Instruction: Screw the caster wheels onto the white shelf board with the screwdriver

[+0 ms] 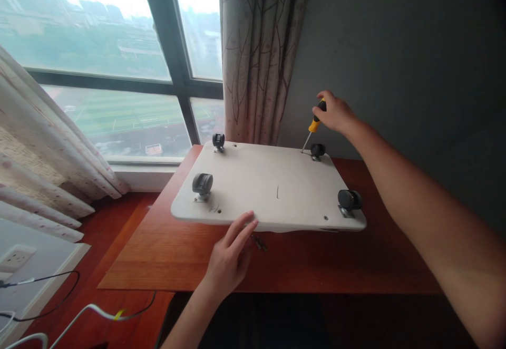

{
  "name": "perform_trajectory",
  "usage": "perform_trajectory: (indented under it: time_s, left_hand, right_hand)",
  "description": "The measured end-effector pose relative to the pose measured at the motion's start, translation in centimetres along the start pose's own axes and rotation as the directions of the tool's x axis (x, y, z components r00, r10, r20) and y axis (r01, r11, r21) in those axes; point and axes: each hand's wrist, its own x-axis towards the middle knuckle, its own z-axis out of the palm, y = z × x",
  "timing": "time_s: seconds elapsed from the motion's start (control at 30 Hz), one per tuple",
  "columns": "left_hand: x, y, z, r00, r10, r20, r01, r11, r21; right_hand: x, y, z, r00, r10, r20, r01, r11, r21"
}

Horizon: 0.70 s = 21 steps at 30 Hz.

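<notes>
A white board (253,180) with rounded corners lies on the wooden table, casters facing up. Toward its far right, my right hand (334,113) is closed around the black-and-yellow handle of a screwdriver (314,124). The shaft slants down, and its tip meets the board at a hole or screw beside the far-right caster (317,151). My left hand (229,259) rests its outstretched fingertips on the board's near edge; its thumb is not clearly visible. Below that edge, near the left fingers, lie a few small metal pieces, perhaps screws (260,242).
Other casters stand at the near right (349,201), near left (202,185) and far left (218,142). The reddish table (158,254) extends around the board. Behind are a curtain (261,54), a window and a grey wall (395,48). Cables (90,308) hang at lower left.
</notes>
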Motion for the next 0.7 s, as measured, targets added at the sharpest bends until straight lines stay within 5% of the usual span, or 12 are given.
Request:
perform_trajectory:
  time_s: [0.13,0.3,0.43,0.7]
  left_hand:
    - [0.0,0.0,0.0,1.000,0.002,0.002,-0.002,1.000,0.005]
    - [0.0,0.0,0.1,1.000,0.003,-0.005,-0.003,1.000,0.010]
    - [0.0,0.0,0.1,1.000,0.004,-0.006,-0.004,1.000,0.006]
    - [0.0,0.1,0.0,1.000,-0.003,-0.002,0.003,1.000,-0.012]
  right_hand:
    - [0.7,0.4,-0.2,0.993,-0.080,0.091,0.067,0.988,0.142]
    - [-0.3,-0.3,-0.8,0.997,0.056,-0.056,-0.058,0.998,-0.029]
    - [-0.8,-0.7,-0.6,0.996,0.061,-0.058,-0.064,0.996,-0.058]
    - [1.0,1.2,-0.2,0.998,0.000,0.066,-0.013,0.982,0.189]
